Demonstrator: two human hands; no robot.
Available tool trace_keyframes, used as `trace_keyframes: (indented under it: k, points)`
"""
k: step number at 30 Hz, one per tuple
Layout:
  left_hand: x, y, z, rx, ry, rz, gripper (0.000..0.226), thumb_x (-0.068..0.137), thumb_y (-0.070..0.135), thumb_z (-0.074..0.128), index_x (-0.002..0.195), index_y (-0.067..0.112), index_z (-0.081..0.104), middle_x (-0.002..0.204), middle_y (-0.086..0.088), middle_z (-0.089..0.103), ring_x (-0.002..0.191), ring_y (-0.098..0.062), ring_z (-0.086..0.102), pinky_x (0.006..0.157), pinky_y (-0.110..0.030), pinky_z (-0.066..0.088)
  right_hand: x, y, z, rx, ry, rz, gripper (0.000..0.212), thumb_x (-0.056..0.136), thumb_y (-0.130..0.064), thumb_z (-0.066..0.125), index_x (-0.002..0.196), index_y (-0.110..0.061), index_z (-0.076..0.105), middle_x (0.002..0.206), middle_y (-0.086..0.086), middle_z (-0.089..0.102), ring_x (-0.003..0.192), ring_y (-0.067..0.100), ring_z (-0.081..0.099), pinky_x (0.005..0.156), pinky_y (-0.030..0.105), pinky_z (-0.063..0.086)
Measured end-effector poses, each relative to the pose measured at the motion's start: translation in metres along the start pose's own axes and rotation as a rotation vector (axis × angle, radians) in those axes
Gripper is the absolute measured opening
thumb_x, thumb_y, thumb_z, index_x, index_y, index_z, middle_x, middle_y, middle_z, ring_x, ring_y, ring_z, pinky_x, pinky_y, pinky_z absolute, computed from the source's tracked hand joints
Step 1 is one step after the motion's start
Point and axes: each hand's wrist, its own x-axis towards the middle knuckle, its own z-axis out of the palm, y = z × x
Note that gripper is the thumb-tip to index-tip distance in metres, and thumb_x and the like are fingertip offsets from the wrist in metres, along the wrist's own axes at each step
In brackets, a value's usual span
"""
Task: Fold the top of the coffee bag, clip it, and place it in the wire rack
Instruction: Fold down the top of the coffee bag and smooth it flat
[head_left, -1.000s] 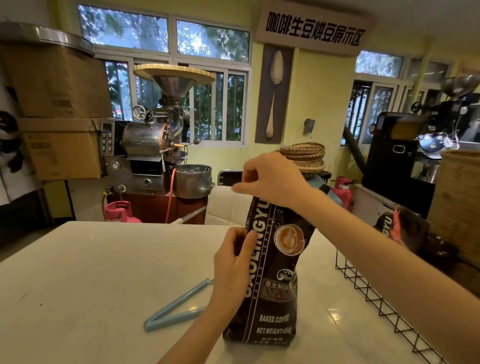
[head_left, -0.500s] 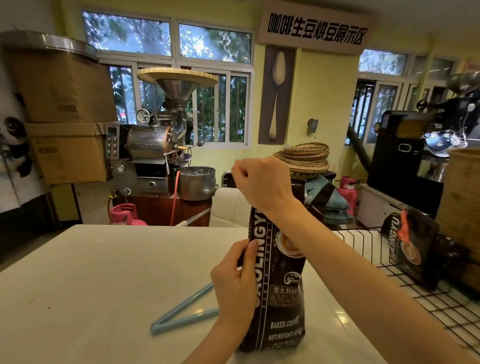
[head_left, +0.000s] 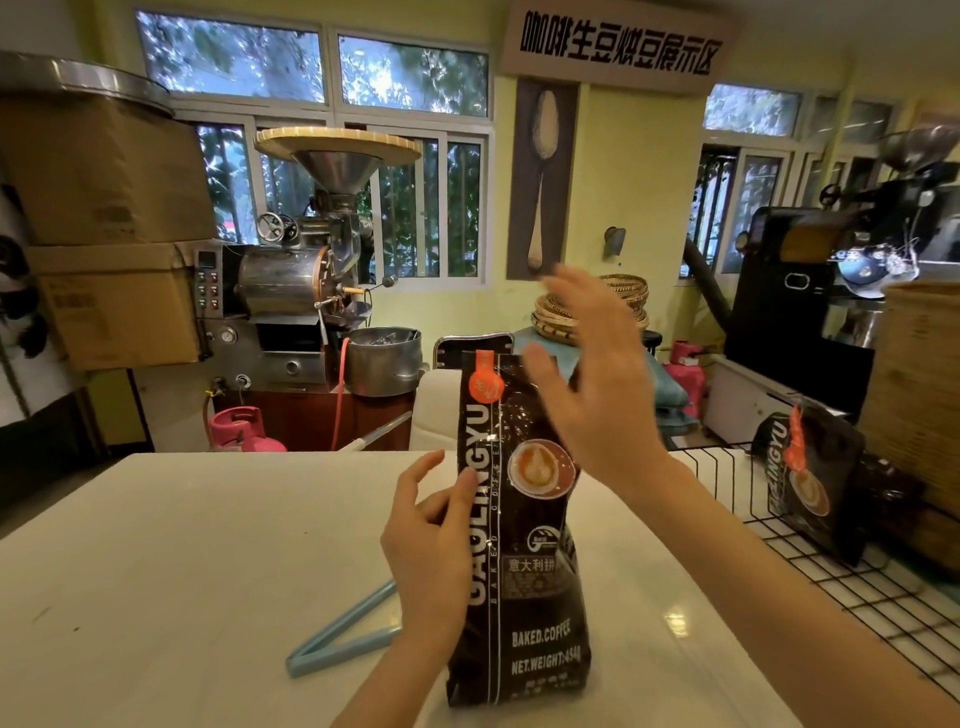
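A tall black coffee bag (head_left: 524, 566) stands upright on the white table (head_left: 182, 561), its top unfolded and straight. My left hand (head_left: 431, 540) rests against the bag's left side with thumb and fingers loosely spread. My right hand (head_left: 592, 384) hovers open and blurred just behind the bag's upper right, fingers apart, holding nothing. A light blue clip (head_left: 343, 634) lies open in a V on the table, left of the bag. The black wire rack (head_left: 831, 566) sits at the right and holds another black coffee bag (head_left: 810, 478).
Behind the table stand a metal coffee roaster (head_left: 306, 291), pink gas cylinders (head_left: 241, 428) and stacked cardboard boxes (head_left: 109, 234). A stack of woven baskets (head_left: 597, 306) and a black machine (head_left: 810, 291) are at the back right.
My right hand has let go of the bag's top and lifted away, open. The top has sprung up straight. My left hand's grip on the bag's side has loosened.
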Motion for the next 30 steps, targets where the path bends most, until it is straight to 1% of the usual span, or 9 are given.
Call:
trace_keyframes:
  k: [3,6,9,11,15,18,23,27,30]
  points:
    - [0.005,-0.006,0.001,0.064,0.021,0.007,0.033,0.082,0.024,0.061,0.115,0.017,0.06,0.049,0.015,0.068,0.063,0.004,0.067,0.078,-0.021,0.052,-0.049,0.022,-0.01,0.411,-0.064,0.529,0.058,0.08,-0.046,0.05,0.132,-0.025,0.037,0.129,-0.014,0.045,0.119,-0.006,0.041,0.095,0.012,0.036]
    - [0.005,-0.007,0.005,0.057,0.054,0.003,0.03,0.083,0.021,0.061,0.112,0.015,0.063,0.058,0.013,0.068,0.06,0.006,0.066,0.056,-0.01,0.052,-0.108,0.032,0.007,0.609,-0.312,0.822,0.067,0.073,-0.056,0.052,0.133,-0.03,0.034,0.137,-0.007,0.044,0.122,0.005,0.046,0.097,0.027,0.043]
    - [0.005,-0.006,0.008,0.02,0.087,0.01,0.027,0.084,0.019,0.06,0.111,0.021,0.061,0.054,0.012,0.066,0.057,0.003,0.066,0.049,-0.007,0.049,-0.133,0.022,0.018,0.803,-0.386,0.883,0.06,0.069,-0.049,0.057,0.123,-0.033,0.038,0.123,-0.008,0.054,0.098,-0.004,0.061,0.074,0.015,0.052]
    - [0.005,-0.005,0.008,-0.001,0.105,0.001,0.025,0.086,0.02,0.058,0.11,0.026,0.056,0.056,0.007,0.068,0.06,-0.005,0.068,0.048,-0.009,0.05,-0.14,0.018,0.023,0.839,-0.365,0.893,0.06,0.062,-0.052,0.062,0.116,-0.039,0.041,0.115,-0.009,0.06,0.097,0.002,0.064,0.074,0.019,0.053]
    - [0.007,-0.001,0.007,0.091,0.002,0.033,0.027,0.089,0.027,0.052,0.115,0.027,0.044,0.106,-0.002,0.065,0.093,-0.013,0.064,0.077,-0.027,0.056,-0.144,0.014,0.029,0.759,-0.272,0.871,0.058,0.057,-0.057,0.064,0.11,-0.046,0.043,0.112,-0.013,0.062,0.098,0.004,0.064,0.08,0.025,0.055]
    - [0.02,0.016,0.009,0.355,-0.088,0.507,0.037,0.087,0.034,0.05,0.121,0.019,0.049,0.13,0.003,0.047,0.121,-0.011,0.043,0.104,-0.028,0.036,-0.143,0.011,0.029,0.736,-0.264,0.847,0.059,0.057,-0.06,0.063,0.111,-0.049,0.042,0.113,-0.014,0.062,0.1,0.006,0.063,0.084,0.027,0.054]
    - [0.053,0.063,0.047,0.927,-0.522,1.392,0.028,0.085,0.038,0.051,0.077,0.021,0.072,0.115,-0.003,0.067,0.121,-0.023,0.048,0.103,-0.04,0.028,-0.137,0.005,0.025,0.774,-0.266,0.828,0.071,0.053,-0.061,0.068,0.113,-0.044,0.035,0.108,-0.022,0.058,0.095,-0.009,0.06,0.074,0.012,0.051]
    - [0.069,0.066,0.064,1.289,-0.701,1.564,0.032,0.078,0.041,0.06,0.058,0.018,0.073,0.083,0.004,0.074,0.106,-0.021,0.062,0.111,-0.048,0.022,-0.136,0.0,0.023,0.767,-0.271,0.817,0.06,0.052,-0.053,0.068,0.099,-0.039,0.034,0.102,-0.018,0.057,0.09,-0.008,0.061,0.072,0.015,0.052]
    - [0.076,0.065,0.063,1.366,-0.741,1.52,0.05,0.084,0.043,0.04,0.06,0.013,0.073,0.064,0.002,0.072,0.09,-0.018,0.065,0.113,-0.045,0.017,-0.138,-0.001,0.025,0.806,-0.257,0.803,0.057,0.055,-0.049,0.069,0.098,-0.033,0.035,0.1,-0.011,0.061,0.088,0.003,0.065,0.076,0.027,0.057]
